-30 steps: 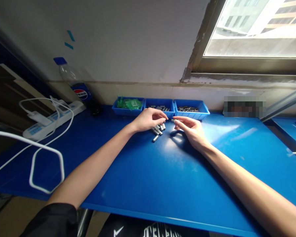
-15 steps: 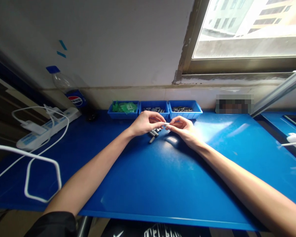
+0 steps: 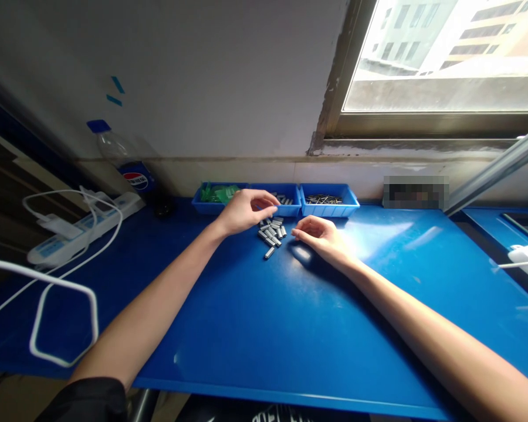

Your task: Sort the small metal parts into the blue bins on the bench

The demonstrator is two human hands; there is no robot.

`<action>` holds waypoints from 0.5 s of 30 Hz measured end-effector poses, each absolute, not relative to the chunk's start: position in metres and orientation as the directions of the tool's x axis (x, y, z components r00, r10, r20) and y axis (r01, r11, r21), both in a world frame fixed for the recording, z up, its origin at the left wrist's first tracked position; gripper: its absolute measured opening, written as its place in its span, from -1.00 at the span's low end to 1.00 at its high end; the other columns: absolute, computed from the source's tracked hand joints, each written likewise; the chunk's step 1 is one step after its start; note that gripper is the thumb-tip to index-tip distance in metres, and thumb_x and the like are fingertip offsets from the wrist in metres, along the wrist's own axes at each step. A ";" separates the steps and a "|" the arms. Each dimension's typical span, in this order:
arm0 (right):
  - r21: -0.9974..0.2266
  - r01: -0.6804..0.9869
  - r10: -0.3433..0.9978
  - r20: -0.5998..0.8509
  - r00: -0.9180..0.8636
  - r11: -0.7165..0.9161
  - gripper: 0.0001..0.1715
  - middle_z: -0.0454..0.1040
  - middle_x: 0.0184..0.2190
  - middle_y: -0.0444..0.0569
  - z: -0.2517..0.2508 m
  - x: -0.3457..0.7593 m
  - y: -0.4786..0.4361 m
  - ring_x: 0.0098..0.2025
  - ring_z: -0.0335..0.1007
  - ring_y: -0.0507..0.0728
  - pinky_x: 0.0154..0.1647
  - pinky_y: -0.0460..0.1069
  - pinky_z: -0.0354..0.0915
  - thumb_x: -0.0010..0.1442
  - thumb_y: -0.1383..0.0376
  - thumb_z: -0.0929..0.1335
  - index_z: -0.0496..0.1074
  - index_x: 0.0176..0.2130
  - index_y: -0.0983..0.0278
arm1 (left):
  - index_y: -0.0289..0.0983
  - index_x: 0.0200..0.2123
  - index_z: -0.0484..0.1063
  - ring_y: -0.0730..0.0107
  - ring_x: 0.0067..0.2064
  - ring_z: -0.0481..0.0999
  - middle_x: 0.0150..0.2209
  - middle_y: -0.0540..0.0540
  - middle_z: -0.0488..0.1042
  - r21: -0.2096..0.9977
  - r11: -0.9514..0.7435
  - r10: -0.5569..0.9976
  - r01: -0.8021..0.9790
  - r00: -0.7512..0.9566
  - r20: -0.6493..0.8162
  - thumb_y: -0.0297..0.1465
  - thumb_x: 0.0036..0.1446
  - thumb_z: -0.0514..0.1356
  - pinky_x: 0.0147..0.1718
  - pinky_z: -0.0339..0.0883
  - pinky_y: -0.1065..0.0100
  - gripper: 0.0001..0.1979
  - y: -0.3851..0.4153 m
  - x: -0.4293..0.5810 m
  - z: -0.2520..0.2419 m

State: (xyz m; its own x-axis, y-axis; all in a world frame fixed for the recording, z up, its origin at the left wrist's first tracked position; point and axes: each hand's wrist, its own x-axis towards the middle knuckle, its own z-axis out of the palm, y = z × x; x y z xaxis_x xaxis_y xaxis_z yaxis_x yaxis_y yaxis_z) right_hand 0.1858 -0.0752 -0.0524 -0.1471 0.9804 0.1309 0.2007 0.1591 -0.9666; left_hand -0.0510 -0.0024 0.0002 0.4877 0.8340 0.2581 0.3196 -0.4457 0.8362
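Observation:
My left hand [image 3: 244, 210] hovers over the near edge of the middle blue bin [image 3: 286, 200], fingers curled in a pinch; what they hold is too small to make out. My right hand [image 3: 319, 232] rests on the blue table [image 3: 290, 316] just right of a small pile of grey metal sleeves [image 3: 271, 231], fingers curled together near the pile. The left bin [image 3: 213, 194] holds green parts, and the right bin [image 3: 328, 200] holds thin dark pins.
A cola bottle [image 3: 127, 161] stands at the back left by the wall. A white power strip [image 3: 83, 225] with looping white cables [image 3: 61, 293] lies at the left. A window is at the upper right. A white object [image 3: 525, 255] sits at the far right edge.
My hands met in front of the bins, then parted. My left hand drew back left toward the middle bin and my right hand dropped to the table beside the pile.

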 end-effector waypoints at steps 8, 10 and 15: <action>-0.978 0.176 0.985 0.087 -0.149 0.113 -0.57 0.62 -0.34 -0.04 -0.052 0.187 -0.074 -0.28 0.56 0.18 -0.18 0.05 0.45 0.12 -0.07 0.54 0.51 -0.31 0.21 | -0.26 -0.28 0.59 0.39 -0.42 0.55 -0.39 -0.02 0.61 0.500 -0.575 0.627 0.647 0.742 -0.239 -0.37 -0.07 0.44 -0.49 0.24 0.45 -0.77 -0.030 -0.044 0.017; -0.978 0.178 0.985 0.084 -0.148 0.110 -0.57 0.62 -0.34 -0.03 -0.053 0.187 -0.074 -0.28 0.56 0.19 -0.17 0.06 0.45 0.11 -0.07 0.54 0.51 -0.31 0.20 | -0.25 -0.27 0.59 0.39 -0.42 0.54 -0.38 -0.03 0.62 0.472 -0.602 0.625 0.645 0.747 -0.224 -0.48 -0.08 0.38 -0.51 0.21 0.44 -0.78 -0.033 -0.041 0.016; -0.977 0.183 0.986 0.086 -0.140 0.111 -0.56 0.62 -0.35 -0.03 -0.053 0.187 -0.072 -0.28 0.57 0.20 -0.16 0.08 0.46 0.12 -0.09 0.54 0.52 -0.30 0.20 | -0.28 -0.21 0.68 0.42 -0.44 0.52 -0.41 -0.03 0.61 0.528 -0.620 0.621 0.581 0.774 -0.123 -0.56 -0.07 0.29 -0.48 0.25 0.45 -0.69 -0.029 -0.044 0.017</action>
State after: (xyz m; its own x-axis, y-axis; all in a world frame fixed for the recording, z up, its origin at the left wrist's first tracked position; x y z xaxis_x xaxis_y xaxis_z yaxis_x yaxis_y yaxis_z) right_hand 0.1872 -0.0719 -0.0533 -0.1403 0.9864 0.0856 0.1825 0.1107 -0.9769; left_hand -0.0439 -0.0291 0.0166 0.7744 0.6207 -0.1228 0.5807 -0.6200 0.5276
